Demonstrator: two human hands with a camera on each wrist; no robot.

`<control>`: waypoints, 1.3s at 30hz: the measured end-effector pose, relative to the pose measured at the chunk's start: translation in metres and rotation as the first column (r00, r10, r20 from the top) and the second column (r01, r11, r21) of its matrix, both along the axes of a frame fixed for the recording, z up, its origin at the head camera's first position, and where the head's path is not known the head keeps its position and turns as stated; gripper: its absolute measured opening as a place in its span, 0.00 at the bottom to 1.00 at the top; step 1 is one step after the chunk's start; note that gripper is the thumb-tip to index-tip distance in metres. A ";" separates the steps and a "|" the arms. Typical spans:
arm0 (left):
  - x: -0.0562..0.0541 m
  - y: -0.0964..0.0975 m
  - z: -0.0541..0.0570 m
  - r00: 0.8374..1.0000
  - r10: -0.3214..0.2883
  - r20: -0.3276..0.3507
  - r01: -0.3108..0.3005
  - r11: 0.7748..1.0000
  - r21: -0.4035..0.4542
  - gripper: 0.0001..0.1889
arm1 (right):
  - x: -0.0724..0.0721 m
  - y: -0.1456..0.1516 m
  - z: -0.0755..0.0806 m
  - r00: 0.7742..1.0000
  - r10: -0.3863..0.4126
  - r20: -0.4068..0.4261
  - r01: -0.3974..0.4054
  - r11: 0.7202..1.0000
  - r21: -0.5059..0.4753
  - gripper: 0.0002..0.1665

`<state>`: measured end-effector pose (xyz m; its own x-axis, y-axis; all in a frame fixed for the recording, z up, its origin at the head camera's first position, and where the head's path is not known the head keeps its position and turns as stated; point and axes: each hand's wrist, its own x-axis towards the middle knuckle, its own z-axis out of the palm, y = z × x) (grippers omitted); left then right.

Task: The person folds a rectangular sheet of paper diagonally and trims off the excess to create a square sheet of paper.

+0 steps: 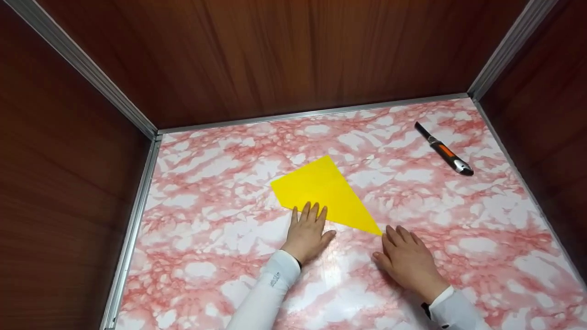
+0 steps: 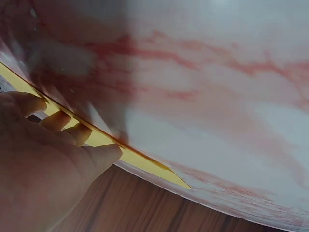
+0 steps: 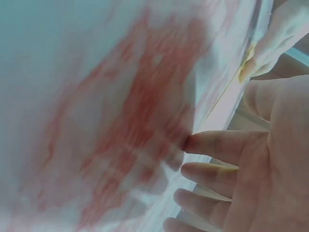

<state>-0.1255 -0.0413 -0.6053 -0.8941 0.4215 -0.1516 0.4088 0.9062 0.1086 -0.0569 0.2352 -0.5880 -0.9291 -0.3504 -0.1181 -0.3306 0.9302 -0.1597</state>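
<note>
A yellow sheet of folded paper (image 1: pixel 316 188), kite-like in outline with a long point toward the lower right, lies flat on the marbled tabletop. The left hand (image 1: pixel 308 233) rests its spread fingertips on the paper's near edge; the left wrist view shows those fingers (image 2: pixel 104 157) against the yellow strip. At the paper's pointed corner is the right hand (image 1: pixel 407 259), its fingers extended and the index fingertip at or beside that tip. In the right wrist view, the right hand's fingers (image 3: pixel 212 145) reach down to the table and hold nothing.
A utility knife (image 1: pixel 447 152) with a black, orange and silver handle lies at the back right of the table. Brown wood-grain panels (image 1: pixel 293 55) enclose the pink-and-white marbled tabletop (image 1: pixel 206 270) at the back and both sides, with metal strips (image 1: pixel 316 112) along the edges.
</note>
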 end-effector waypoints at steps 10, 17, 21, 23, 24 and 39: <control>-0.007 -0.002 0.004 0.997 -0.073 0.002 0.073 0.996 0.046 0.35 | -0.009 0.005 0.021 0.996 -0.047 0.075 0.058 0.987 -0.153 0.29; -0.009 -0.001 0.005 0.991 -0.135 -0.005 0.135 0.987 0.087 0.27 | -0.052 0.000 0.012 0.998 -0.049 0.037 0.056 0.972 -0.230 0.32; -0.009 0.004 0.003 0.988 -0.148 -0.035 0.151 0.985 0.086 0.23 | -0.073 -0.010 0.003 0.997 -0.029 0.071 0.042 0.981 -0.190 0.39; -0.008 0.006 0.002 0.988 -0.148 -0.048 0.152 0.985 0.077 0.23 | -0.080 -0.014 -0.001 0.996 -0.031 0.083 0.044 0.985 -0.165 0.40; -0.008 0.007 0.001 0.988 -0.147 -0.053 0.151 0.986 0.074 0.23 | -0.083 -0.016 -0.002 0.996 -0.034 0.088 0.047 0.988 -0.150 0.41; -0.020 -0.025 -0.005 0.988 0.110 -0.112 -0.076 0.959 0.271 0.20 | -0.088 -0.025 -0.006 0.998 0.012 0.060 -0.008 0.998 -0.069 0.42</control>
<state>-0.1454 -0.0661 -0.6100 -0.9359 0.3453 0.0698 0.3496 0.8863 0.3037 -0.1449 0.2101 -0.5937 -0.9172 -0.3692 -0.1495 -0.3279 0.9130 -0.2427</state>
